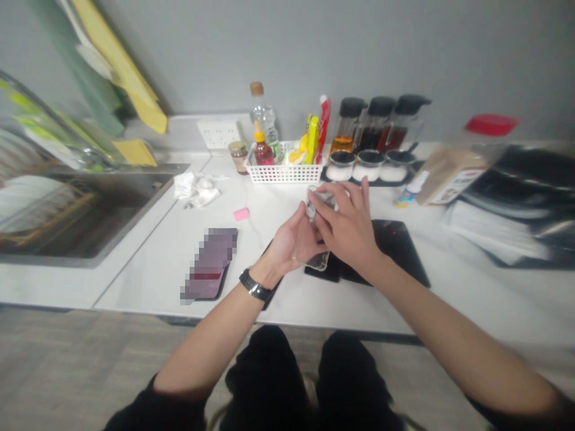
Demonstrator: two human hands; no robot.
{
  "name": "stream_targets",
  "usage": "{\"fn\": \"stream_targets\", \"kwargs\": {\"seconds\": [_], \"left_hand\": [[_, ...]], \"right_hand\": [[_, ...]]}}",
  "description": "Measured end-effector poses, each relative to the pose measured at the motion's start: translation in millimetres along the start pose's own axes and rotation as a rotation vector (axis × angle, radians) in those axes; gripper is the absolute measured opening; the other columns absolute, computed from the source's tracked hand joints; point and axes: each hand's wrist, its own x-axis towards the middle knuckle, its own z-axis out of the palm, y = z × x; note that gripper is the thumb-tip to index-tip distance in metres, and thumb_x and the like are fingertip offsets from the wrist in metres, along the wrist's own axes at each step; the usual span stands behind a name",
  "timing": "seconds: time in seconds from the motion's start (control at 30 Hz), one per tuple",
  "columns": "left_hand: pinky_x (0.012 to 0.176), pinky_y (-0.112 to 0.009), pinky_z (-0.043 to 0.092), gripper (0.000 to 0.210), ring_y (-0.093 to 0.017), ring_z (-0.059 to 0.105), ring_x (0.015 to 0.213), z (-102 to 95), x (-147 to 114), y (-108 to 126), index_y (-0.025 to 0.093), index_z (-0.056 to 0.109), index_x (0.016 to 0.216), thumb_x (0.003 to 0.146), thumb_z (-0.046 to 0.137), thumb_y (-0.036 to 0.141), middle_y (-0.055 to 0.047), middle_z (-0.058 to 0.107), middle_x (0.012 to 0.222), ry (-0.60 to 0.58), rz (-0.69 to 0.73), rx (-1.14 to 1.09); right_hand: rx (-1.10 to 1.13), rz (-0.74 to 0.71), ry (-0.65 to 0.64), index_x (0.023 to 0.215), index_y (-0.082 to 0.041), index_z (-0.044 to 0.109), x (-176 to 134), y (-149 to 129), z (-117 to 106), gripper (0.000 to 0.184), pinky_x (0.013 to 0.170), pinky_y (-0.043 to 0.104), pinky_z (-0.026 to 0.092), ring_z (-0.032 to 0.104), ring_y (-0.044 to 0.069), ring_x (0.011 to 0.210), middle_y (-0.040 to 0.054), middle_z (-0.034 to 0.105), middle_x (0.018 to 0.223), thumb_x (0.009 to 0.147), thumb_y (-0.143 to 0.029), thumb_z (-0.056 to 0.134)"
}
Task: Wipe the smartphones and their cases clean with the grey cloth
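Room beside left hand (pixel 294 240), basket (pixel 285 174) beyond

Looks like a kitchen: has a sink (pixel 121 218) and dish rack (pixel 45 234) left of the left hand (pixel 294 240), sauce bottles (pixel 381 129) and seasoning jars (pixel 369 168) beyond the right hand (pixel 348 224).

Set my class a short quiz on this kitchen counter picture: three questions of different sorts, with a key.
1. True or false: the left hand and the right hand meet at a small whitish item.

2. Which wrist wears the watch?
A) Right
B) Left
C) Both

3. How many black-topped bottles stand in a row behind the white-filled jars?

Key:
1. True; exactly what the item is cannot be told.
2. B
3. Three.
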Motion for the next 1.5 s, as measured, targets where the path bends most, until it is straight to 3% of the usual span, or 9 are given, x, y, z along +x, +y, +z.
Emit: {"fn": "stream_targets", "kwargs": {"seconds": [0.17,0.3,0.47,0.63,0.8,1.0,1.2,1.33,1.5], "left_hand": [[0.096,-0.029,0.059,0.053,-0.017,0.078,0.104,1.1,-4,7,0.026,0.049,0.163,0.116,0.032,0.044,-0.006,0.079,0.117,0.02,0.102,-0.01],[0.104,-0.043,0.059,0.06,-0.027,0.075,0.122,-0.5,-9,15,0.035,0.035,0.171,0.114,0.032,0.054,-0.012,0.075,0.133,0.03,0.144,0.025],[0.103,-0.05,0.059,0.06,-0.032,0.07,0.133,-1.2,-10,16,0.04,0.032,0.172,0.114,0.031,0.056,-0.015,0.068,0.145,0.05,0.154,-0.024],[0.099,-0.046,0.061,0.059,-0.03,0.075,0.124,-4.1,-7,11,0.036,0.037,0.17,0.113,0.037,0.052,-0.013,0.073,0.136,0.08,0.064,-0.057],[0.096,-0.041,0.062,0.06,-0.026,0.079,0.112,-2.9,-8,14,0.035,0.032,0.172,0.114,0.031,0.052,-0.013,0.075,0.127,0.1,0.102,-0.019],[0.1,-0.044,0.059,0.06,-0.032,0.072,0.128,-0.1,-11,21,0.037,0.035,0.171,0.113,0.037,0.052,-0.017,0.065,0.147,0.116,0.097,-0.03],[0.09,-0.042,0.061,0.058,-0.029,0.073,0.121,-3.4,-11,26,0.04,0.034,0.17,0.113,0.034,0.052,-0.016,0.063,0.147,0.156,0.099,-0.038],[0.09,-0.041,0.062,0.058,-0.026,0.075,0.113,-4.1,-10,25,0.041,0.033,0.17,0.113,0.033,0.053,-0.014,0.064,0.145,0.153,0.152,-0.07],[0.069,-0.028,0.057,0.055,-0.02,0.075,0.094,-1.1,-8,18,0.041,0.037,0.167,0.114,0.031,0.053,-0.011,0.071,0.129,0.149,0.111,-0.098]], "right_hand": [[0.14,0.002,-0.117,0.148,-0.023,0.066,-18,-31,-6,0.043,0.133,0.071,0.02,0.05,0.034,0.141,0.0118,0.067,0.143,0.109,-0.027,0.048],[0.27,-0.096,-0.231,0.153,-0.025,0.063,-44,-52,-20,0.046,0.136,0.066,0.017,0.047,0.034,0.153,0.0094,0.07,0.145,0.111,-0.033,0.046],[0.289,-0.16,-0.297,0.165,-0.026,0.05,-57,-48,-26,0.058,0.137,0.067,0.015,0.041,0.036,0.162,0.0074,0.064,0.159,0.111,-0.048,0.048],[0.166,-0.258,-0.294,0.162,-0.022,0.053,-44,-32,-17,0.075,0.136,0.072,0.009,0.036,0.041,0.164,0.0087,0.059,0.164,0.104,-0.069,0.054],[0.326,-0.136,-0.271,0.154,-0.023,0.062,-44,-42,-13,0.074,0.135,0.072,0.015,0.038,0.04,0.161,0.0094,0.062,0.161,0.101,-0.074,0.057],[0.344,-0.162,-0.176,0.136,-0.032,0.075,-55,-32,-14,0.041,0.136,0.067,0.019,0.051,0.033,0.152,0.0049,0.076,0.141,0.104,-0.056,0.065],[0.21,-0.226,-0.088,0.123,-0.032,0.08,-56,-14,-11,0.021,0.134,0.06,0.031,0.066,0.027,0.134,0.0026,0.082,0.122,0.106,-0.036,0.067],[0.14,-0.196,-0.124,0.133,-0.028,0.076,-61,-27,-14,0.03,0.131,0.058,0.037,0.067,0.028,0.131,0.0056,0.08,0.131,0.108,-0.039,0.062],[0.066,-0.113,-0.184,0.152,-0.015,0.063,-52,-36,-11,0.062,0.132,0.07,0.027,0.052,0.041,0.149,0.0162,0.067,0.154,0.108,-0.058,0.054]]}}
